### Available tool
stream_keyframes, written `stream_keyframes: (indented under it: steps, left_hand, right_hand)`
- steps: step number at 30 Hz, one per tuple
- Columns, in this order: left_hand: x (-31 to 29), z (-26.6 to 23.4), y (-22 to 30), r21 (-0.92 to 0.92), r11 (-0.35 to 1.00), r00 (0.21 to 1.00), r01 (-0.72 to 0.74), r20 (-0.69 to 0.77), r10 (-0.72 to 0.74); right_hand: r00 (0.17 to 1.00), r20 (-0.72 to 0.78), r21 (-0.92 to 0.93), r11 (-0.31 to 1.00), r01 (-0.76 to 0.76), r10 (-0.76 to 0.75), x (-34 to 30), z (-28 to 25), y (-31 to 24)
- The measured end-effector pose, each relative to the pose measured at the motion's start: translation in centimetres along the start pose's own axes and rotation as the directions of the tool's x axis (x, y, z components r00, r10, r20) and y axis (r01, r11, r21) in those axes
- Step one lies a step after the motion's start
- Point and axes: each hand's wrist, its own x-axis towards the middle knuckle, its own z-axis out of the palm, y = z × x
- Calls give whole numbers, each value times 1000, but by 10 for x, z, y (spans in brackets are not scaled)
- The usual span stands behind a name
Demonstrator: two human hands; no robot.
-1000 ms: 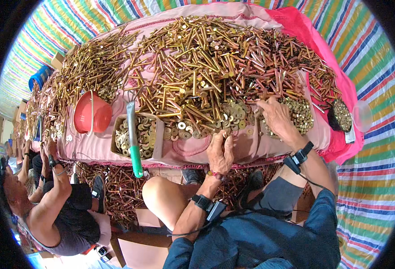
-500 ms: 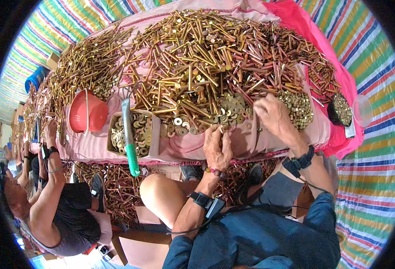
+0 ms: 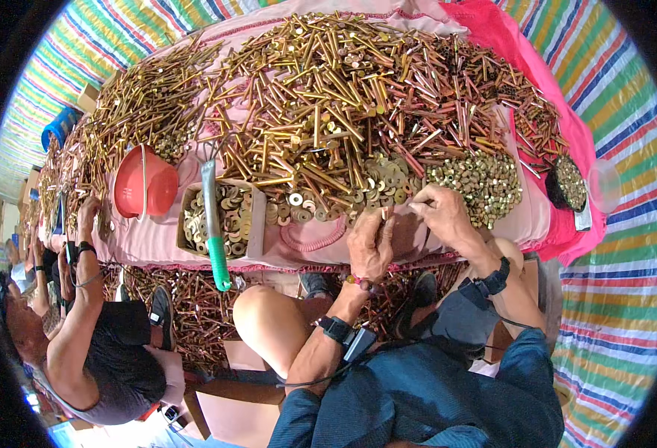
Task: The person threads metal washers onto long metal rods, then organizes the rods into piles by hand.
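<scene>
Above the near edge of the pink-covered table, my left hand (image 3: 371,240) is closed around a small piece; only a pale tip shows at the fingers, so its kind cannot be told. Just to its right, my right hand (image 3: 448,215) pinches thumb and forefinger together, and whatever is between them is too small to name. The hands are close but apart. Beyond them lie a pile of flat washers (image 3: 389,179) and, farther right, a heap of small brassy nuts (image 3: 477,183). Long gold-coloured bolts (image 3: 321,97) cover the table behind.
Left of my hands stands a cardboard box (image 3: 258,224) of washers, with a green-handled hand rake (image 3: 217,257) across it. A red bucket (image 3: 164,187) sits farther left. At right is a dark bowl (image 3: 556,188) of nuts. A co-worker (image 3: 82,321) sits at left.
My right hand has come back from the edge of the nut heap, down toward my left hand, its fingers now pinched. My left hand has shifted slightly right and nearer me.
</scene>
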Motion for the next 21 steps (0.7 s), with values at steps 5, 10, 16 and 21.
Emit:
stream_keyframes:
  steps: [5,10,16,21]
  left_hand:
    - [-4,-1,-5,-12,991,990,132,54,-132]
    - [-3,-1,-4,2,994,993,109,42,-109]
    - [-4,3,-12,17,999,999,47,5,-48]
    - [-4,0,-9,61,998,1000,11,15,-12]
  right_hand:
    - [956,72,459,841,-286,286,5,-15,-8]
    - [964,30,625,748,-223,263,16,-27,-14]
    - [991,-17,66,989,-131,132,-16,-21,11]
    - [1000,25,-139,990,3,0,-25,-10,16]
